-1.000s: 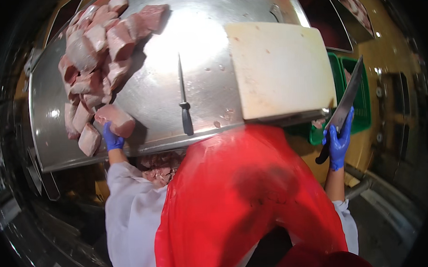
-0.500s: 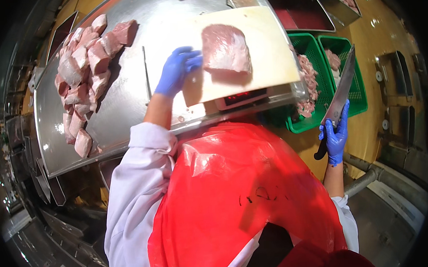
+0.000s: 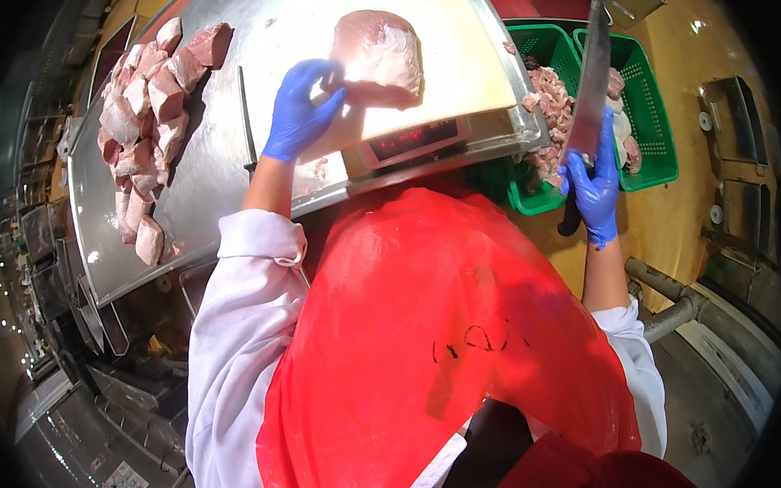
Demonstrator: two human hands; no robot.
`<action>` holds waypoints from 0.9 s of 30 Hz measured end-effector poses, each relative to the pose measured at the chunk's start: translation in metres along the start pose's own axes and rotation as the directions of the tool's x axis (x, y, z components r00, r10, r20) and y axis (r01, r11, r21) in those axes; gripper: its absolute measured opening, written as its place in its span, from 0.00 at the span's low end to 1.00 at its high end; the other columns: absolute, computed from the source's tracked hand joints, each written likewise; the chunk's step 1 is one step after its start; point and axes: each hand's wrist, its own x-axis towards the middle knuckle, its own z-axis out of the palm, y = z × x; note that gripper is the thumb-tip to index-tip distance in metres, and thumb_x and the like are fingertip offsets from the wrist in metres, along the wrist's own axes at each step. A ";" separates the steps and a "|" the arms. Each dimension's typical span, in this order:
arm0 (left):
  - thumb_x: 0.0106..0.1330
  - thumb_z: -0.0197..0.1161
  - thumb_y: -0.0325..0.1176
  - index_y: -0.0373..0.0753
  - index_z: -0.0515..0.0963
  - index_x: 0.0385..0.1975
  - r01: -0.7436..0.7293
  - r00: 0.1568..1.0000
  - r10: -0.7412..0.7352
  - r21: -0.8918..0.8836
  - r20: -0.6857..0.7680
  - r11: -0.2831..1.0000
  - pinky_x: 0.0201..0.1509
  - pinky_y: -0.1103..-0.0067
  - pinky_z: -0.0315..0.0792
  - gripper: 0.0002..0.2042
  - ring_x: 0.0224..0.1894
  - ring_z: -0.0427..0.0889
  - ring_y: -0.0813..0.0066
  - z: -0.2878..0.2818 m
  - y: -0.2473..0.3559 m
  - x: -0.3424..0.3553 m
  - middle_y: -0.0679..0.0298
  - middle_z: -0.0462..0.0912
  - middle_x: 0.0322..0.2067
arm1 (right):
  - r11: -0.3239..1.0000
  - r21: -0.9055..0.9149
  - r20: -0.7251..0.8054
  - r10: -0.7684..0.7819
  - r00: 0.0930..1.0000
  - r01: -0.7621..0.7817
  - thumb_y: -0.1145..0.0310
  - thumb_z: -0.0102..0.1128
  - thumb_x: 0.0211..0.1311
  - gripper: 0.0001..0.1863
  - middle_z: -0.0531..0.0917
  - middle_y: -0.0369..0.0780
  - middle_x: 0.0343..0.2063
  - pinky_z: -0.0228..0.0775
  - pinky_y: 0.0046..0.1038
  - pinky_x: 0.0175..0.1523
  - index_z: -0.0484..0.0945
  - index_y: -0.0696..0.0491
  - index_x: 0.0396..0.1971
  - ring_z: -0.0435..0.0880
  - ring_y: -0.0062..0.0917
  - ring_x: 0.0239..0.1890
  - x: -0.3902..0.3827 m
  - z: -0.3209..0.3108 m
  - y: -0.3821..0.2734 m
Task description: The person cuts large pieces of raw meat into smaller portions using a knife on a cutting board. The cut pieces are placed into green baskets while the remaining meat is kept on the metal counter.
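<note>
A large pale-pink block of meat [image 3: 379,57] rests on the white cutting board [image 3: 466,81]. At its left edge is my left hand [image 3: 302,107], blue-gloved, thumb and fingers apart; the fingertips reach the meat's side, but I cannot tell whether they press on it. Out to the right, my right hand [image 3: 595,189], also blue-gloved, grips a long knife [image 3: 589,92] by its black handle. The blade points up and away, above the green baskets and apart from the meat. A scale [image 3: 414,142] with a lit red display shows at the board's near edge.
Several meat chunks [image 3: 149,111] lie heaped on the left of the steel table [image 3: 218,165]. A slim dark rod-like tool [image 3: 245,119] lies beside my left hand. Two green baskets [image 3: 538,203] [image 3: 652,98] at the right hold meat pieces. Metal pipes [image 3: 673,317] stand at lower right.
My right hand has brought the knife leftward and turned its blade more upright. My left hand's thumb and fingers have spread beside the meat. The whole view has shifted slightly.
</note>
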 end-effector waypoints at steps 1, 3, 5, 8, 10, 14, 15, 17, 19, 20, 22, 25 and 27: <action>0.56 0.69 0.27 0.42 0.82 0.45 0.013 1.000 -0.013 0.017 -0.005 1.000 0.55 0.66 0.75 0.15 0.47 0.81 0.55 0.004 -0.004 0.000 0.58 0.82 0.42 | 0.999 -0.015 0.030 -0.033 0.999 0.033 0.84 0.52 0.70 0.45 0.80 0.33 0.29 0.71 0.17 0.26 0.42 0.41 0.80 0.74 0.12 0.24 0.007 0.008 0.001; 0.61 0.70 0.24 0.37 0.84 0.39 -0.052 0.997 0.057 0.081 -0.060 0.995 0.43 0.73 0.78 0.08 0.37 0.83 0.65 0.010 -0.013 0.002 0.60 0.84 0.35 | 0.999 0.018 0.098 -0.044 0.994 0.043 0.82 0.53 0.70 0.46 0.79 0.33 0.27 0.71 0.17 0.27 0.41 0.39 0.80 0.74 0.11 0.23 0.020 0.024 0.000; 0.62 0.69 0.23 0.37 0.83 0.38 -0.041 0.997 0.047 0.098 -0.059 0.994 0.41 0.75 0.78 0.07 0.34 0.83 0.67 0.014 -0.028 0.000 0.60 0.84 0.33 | 0.999 0.045 0.164 -0.017 0.986 0.009 0.79 0.54 0.71 0.46 0.80 0.33 0.27 0.74 0.18 0.27 0.40 0.40 0.80 0.76 0.12 0.23 0.032 0.047 -0.005; 0.63 0.68 0.23 0.36 0.83 0.37 0.032 0.997 -0.029 0.033 -0.076 0.999 0.39 0.77 0.77 0.05 0.30 0.82 0.70 0.012 -0.032 -0.006 0.60 0.84 0.31 | 0.998 0.019 0.167 -0.070 0.983 0.068 0.78 0.54 0.70 0.46 0.81 0.33 0.28 0.75 0.18 0.27 0.40 0.41 0.80 0.77 0.13 0.23 0.049 0.096 -0.014; 0.64 0.68 0.23 0.36 0.82 0.37 0.102 0.991 -0.105 -0.042 -0.078 0.994 0.39 0.78 0.77 0.04 0.30 0.82 0.74 0.011 -0.031 -0.009 0.61 0.84 0.30 | 0.993 -0.048 0.192 -0.098 0.976 0.109 0.76 0.55 0.69 0.46 0.82 0.35 0.25 0.76 0.22 0.26 0.41 0.41 0.80 0.78 0.15 0.21 0.057 0.135 -0.029; 0.63 0.68 0.27 0.36 0.82 0.37 0.169 0.951 -0.211 -0.192 -0.228 0.967 0.40 0.75 0.77 0.05 0.31 0.82 0.71 0.005 -0.048 -0.023 0.60 0.84 0.30 | 0.885 -0.335 0.209 -0.264 0.942 0.323 0.70 0.54 0.66 0.43 0.85 0.48 0.23 0.79 0.42 0.31 0.46 0.43 0.79 0.85 0.41 0.21 0.080 0.217 -0.035; 0.63 0.68 0.28 0.36 0.81 0.37 0.159 0.928 -0.227 -0.236 -0.297 0.959 0.39 0.73 0.78 0.06 0.30 0.83 0.68 0.002 -0.052 -0.026 0.58 0.84 0.30 | 0.822 -0.453 0.219 -0.274 0.937 0.346 0.70 0.54 0.66 0.43 0.85 0.49 0.24 0.79 0.44 0.32 0.47 0.43 0.79 0.85 0.44 0.23 0.084 0.235 -0.035; 0.66 0.68 0.27 0.35 0.80 0.41 0.183 0.885 -0.327 -0.399 -0.331 0.899 0.42 0.79 0.76 0.07 0.34 0.81 0.78 -0.008 -0.061 -0.036 0.64 0.83 0.33 | 0.649 -0.662 0.245 -0.287 0.926 0.376 0.69 0.54 0.65 0.42 0.86 0.51 0.26 0.78 0.49 0.34 0.48 0.44 0.78 0.85 0.50 0.26 0.086 0.263 -0.031; 0.69 0.67 0.25 0.34 0.79 0.45 0.177 0.878 -0.352 -0.463 -0.325 0.868 0.45 0.82 0.75 0.08 0.38 0.80 0.81 -0.023 -0.071 -0.043 0.66 0.83 0.36 | 0.588 -0.729 0.288 -0.203 0.936 0.352 0.69 0.54 0.64 0.43 0.85 0.51 0.27 0.78 0.50 0.34 0.47 0.45 0.78 0.85 0.49 0.27 0.072 0.270 -0.024; 0.69 0.66 0.25 0.33 0.79 0.44 0.137 0.873 -0.327 -0.460 -0.362 0.877 0.46 0.82 0.75 0.07 0.39 0.80 0.81 -0.027 -0.078 -0.045 0.65 0.83 0.37 | 0.552 -0.759 0.308 -0.161 0.938 0.345 0.70 0.55 0.64 0.44 0.85 0.50 0.27 0.78 0.50 0.34 0.46 0.46 0.78 0.85 0.48 0.27 0.064 0.272 -0.022; 0.69 0.67 0.25 0.33 0.79 0.44 0.129 0.862 -0.331 -0.465 -0.384 0.876 0.46 0.82 0.75 0.08 0.39 0.80 0.81 -0.033 -0.097 -0.051 0.65 0.83 0.37 | 0.508 -0.807 0.341 -0.019 0.940 0.303 0.72 0.54 0.62 0.46 0.85 0.50 0.28 0.78 0.51 0.33 0.44 0.47 0.79 0.85 0.48 0.26 0.027 0.267 -0.031; 0.68 0.67 0.26 0.33 0.79 0.43 0.107 0.857 -0.340 -0.513 -0.386 0.852 0.44 0.82 0.75 0.08 0.37 0.80 0.82 -0.033 -0.099 -0.046 0.66 0.83 0.35 | 0.444 -0.843 0.390 0.114 0.914 0.304 0.73 0.54 0.61 0.47 0.83 0.50 0.23 0.77 0.51 0.31 0.43 0.44 0.79 0.83 0.48 0.24 -0.034 0.236 -0.039; 0.67 0.68 0.25 0.34 0.79 0.41 0.163 0.874 -0.369 -0.522 -0.318 0.837 0.41 0.83 0.75 0.07 0.35 0.79 0.83 -0.036 -0.076 -0.037 0.67 0.82 0.32 | 0.487 -0.837 0.392 0.219 0.894 0.248 0.74 0.54 0.61 0.46 0.80 0.50 0.20 0.75 0.50 0.30 0.46 0.42 0.79 0.82 0.47 0.22 -0.066 0.212 -0.051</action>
